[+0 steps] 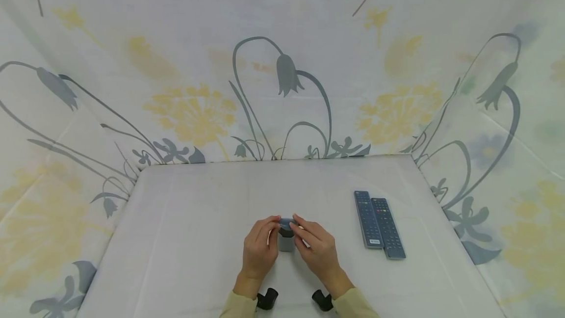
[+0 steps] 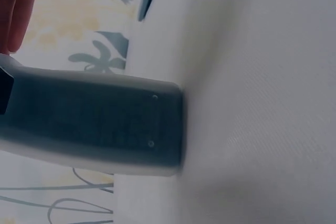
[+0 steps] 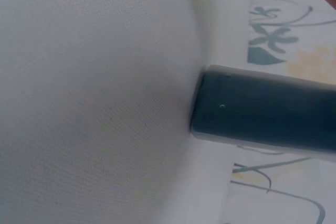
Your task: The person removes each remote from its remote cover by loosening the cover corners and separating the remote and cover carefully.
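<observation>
A slim blue-grey object (image 1: 286, 244) with rounded edges stands upright on the white table; its exact kind is unclear. A black band shows partway up it, below a blue top piece (image 1: 287, 223). My left hand (image 1: 260, 249) pinches the left side of that blue piece, while my right hand (image 1: 318, 248) pinches its right side. Whether the blue piece is separate from the body, I cannot tell. Both wrist views show the smooth lower body (image 2: 105, 121) meeting the table. Fingers of the left hand (image 2: 22, 17) appear at that wrist view's corner.
Two dark blue remote controls (image 1: 369, 220) (image 1: 388, 228) lie side by side, slightly slanted, on the right of the table (image 1: 198, 239). Floral-printed cloth (image 1: 282, 63) rises behind the table and along both sides. Black wrist cameras (image 1: 267, 299) sit by each sleeve.
</observation>
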A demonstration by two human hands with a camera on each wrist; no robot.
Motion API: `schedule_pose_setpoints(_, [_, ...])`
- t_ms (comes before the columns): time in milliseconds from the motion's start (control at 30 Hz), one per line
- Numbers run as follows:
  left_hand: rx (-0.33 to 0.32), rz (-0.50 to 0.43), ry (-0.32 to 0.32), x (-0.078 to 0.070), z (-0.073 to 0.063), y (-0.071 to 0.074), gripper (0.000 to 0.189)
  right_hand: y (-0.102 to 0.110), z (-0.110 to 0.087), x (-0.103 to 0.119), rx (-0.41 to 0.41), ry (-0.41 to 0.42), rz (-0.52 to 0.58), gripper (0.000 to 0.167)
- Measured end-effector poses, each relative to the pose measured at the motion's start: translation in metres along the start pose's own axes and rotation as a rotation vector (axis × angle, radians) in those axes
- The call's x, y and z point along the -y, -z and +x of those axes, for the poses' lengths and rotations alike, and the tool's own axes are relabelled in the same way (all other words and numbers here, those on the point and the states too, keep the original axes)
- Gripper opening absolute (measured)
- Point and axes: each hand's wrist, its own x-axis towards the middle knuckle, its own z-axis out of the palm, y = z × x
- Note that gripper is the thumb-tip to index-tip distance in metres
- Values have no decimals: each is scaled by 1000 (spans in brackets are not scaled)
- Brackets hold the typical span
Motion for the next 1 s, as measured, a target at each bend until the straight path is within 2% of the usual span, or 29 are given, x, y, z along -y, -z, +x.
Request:
schedule_pose_setpoints(267, [19, -18, 149, -5, 2, -1, 17, -5, 2, 3, -49, -19, -6, 25])
schedule_pose_setpoints(467, [52, -20, 245, -8, 6, 0, 14, -9, 5, 9, -75, -103, -20, 22])
schedule_pose_setpoints(567, [65, -25, 276, -9, 8, 1, 4, -9, 7, 12, -78, -136, -24, 20])
schedule_pose_setpoints(800, [84, -31, 316, -12, 13, 3, 16, -8, 12, 17, -48, -251, -9, 14])
schedule_pose_setpoints(1000, [107, -32, 355, -12, 15, 4, 5, -6, 20, 20, 11, -353, -23, 16])
